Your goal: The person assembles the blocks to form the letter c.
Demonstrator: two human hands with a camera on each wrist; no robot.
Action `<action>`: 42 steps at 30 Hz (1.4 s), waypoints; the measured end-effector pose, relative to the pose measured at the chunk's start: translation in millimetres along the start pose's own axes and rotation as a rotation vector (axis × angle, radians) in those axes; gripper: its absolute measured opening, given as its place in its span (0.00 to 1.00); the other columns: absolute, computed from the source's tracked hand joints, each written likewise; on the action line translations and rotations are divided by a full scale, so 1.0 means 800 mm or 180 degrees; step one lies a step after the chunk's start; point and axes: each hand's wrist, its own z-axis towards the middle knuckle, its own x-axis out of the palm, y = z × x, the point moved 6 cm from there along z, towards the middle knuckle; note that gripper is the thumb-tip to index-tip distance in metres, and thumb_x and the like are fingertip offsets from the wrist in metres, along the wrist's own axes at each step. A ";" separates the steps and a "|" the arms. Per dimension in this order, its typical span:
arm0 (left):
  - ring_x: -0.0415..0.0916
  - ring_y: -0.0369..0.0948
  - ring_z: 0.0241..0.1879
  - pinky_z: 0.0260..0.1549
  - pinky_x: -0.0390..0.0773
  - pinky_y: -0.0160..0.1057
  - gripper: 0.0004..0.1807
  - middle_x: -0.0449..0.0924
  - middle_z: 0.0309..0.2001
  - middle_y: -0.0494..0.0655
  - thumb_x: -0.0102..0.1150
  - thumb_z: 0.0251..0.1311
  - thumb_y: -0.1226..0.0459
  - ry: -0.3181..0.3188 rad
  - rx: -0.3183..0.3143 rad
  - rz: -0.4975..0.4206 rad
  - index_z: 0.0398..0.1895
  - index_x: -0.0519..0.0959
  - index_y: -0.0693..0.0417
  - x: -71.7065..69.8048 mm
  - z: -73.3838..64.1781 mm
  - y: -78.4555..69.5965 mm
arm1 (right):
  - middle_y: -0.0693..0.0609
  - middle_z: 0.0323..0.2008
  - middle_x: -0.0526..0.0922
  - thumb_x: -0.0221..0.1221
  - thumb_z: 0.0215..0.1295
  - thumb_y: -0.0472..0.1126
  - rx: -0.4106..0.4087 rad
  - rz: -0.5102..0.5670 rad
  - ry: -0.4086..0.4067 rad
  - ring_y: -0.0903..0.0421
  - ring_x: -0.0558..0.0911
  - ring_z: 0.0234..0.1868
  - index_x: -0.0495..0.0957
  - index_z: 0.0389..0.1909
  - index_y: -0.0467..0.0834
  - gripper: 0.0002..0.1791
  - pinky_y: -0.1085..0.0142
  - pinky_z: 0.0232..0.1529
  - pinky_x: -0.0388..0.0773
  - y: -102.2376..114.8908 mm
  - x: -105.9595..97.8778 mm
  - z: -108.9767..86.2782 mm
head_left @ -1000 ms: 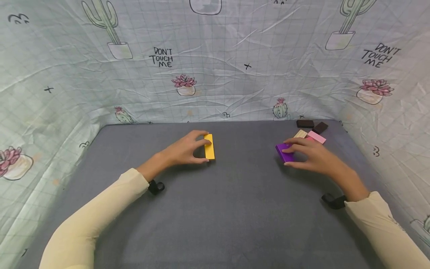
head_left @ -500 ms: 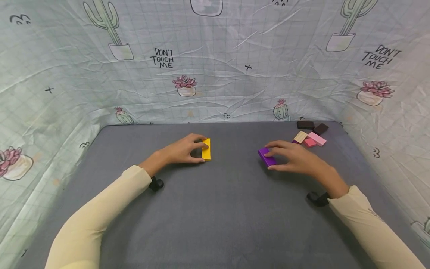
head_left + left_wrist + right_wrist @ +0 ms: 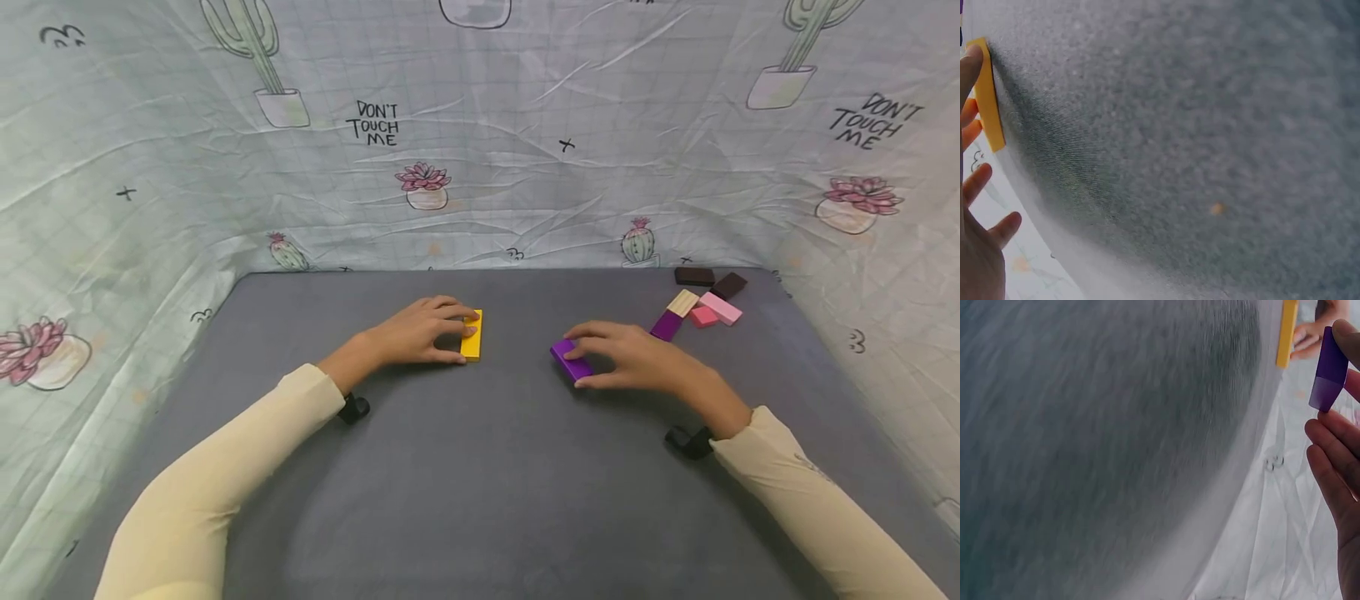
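Note:
Left of the middle of the grey table, my left hand grips a yellow rectangular block between thumb and fingers. In the left wrist view, the yellow block stands close over the cloth. To its right, my right hand pinches a purple block, tilted, its far end toward the left hand. The right wrist view shows the purple block between thumb and fingertips, with the yellow block beyond it. A gap separates the two blocks.
At the back right lie a wooden block, a dark purple block, a light pink block, a coral block and two dark brown blocks. Printed cloth walls enclose the table at the back and sides.
My right hand has carried the purple block leftward, away from the other blocks, uncovering the dark purple and coral ones. My left hand has stayed nearly in place with the yellow block.

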 end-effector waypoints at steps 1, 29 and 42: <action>0.61 0.48 0.71 0.68 0.61 0.56 0.31 0.67 0.73 0.43 0.62 0.66 0.42 0.0010 -0.0011 -0.0010 0.67 0.78 0.46 -0.001 0.000 -0.001 | 0.46 0.57 0.81 0.77 0.54 0.48 -0.0033 0.0002 0.0042 0.49 0.82 0.56 0.84 0.49 0.48 0.22 0.50 0.53 0.81 0.003 0.003 0.004; 0.67 0.48 0.67 0.66 0.64 0.58 0.29 0.72 0.70 0.40 0.62 0.67 0.43 0.0026 -0.0278 0.0099 0.66 0.80 0.46 -0.002 -0.005 -0.007 | 0.49 0.61 0.82 0.68 0.67 0.45 -0.0418 -0.0238 0.0990 0.50 0.81 0.60 0.84 0.58 0.45 0.20 0.56 0.58 0.78 0.067 0.074 0.098; 0.69 0.47 0.65 0.64 0.66 0.57 0.29 0.73 0.69 0.40 0.63 0.65 0.42 -0.0129 -0.0239 0.0157 0.65 0.80 0.45 0.003 -0.007 -0.011 | 0.50 0.56 0.85 0.66 0.69 0.44 -0.0290 0.0081 0.0847 0.55 0.86 0.52 0.84 0.58 0.44 0.19 0.60 0.52 0.82 0.070 0.084 0.112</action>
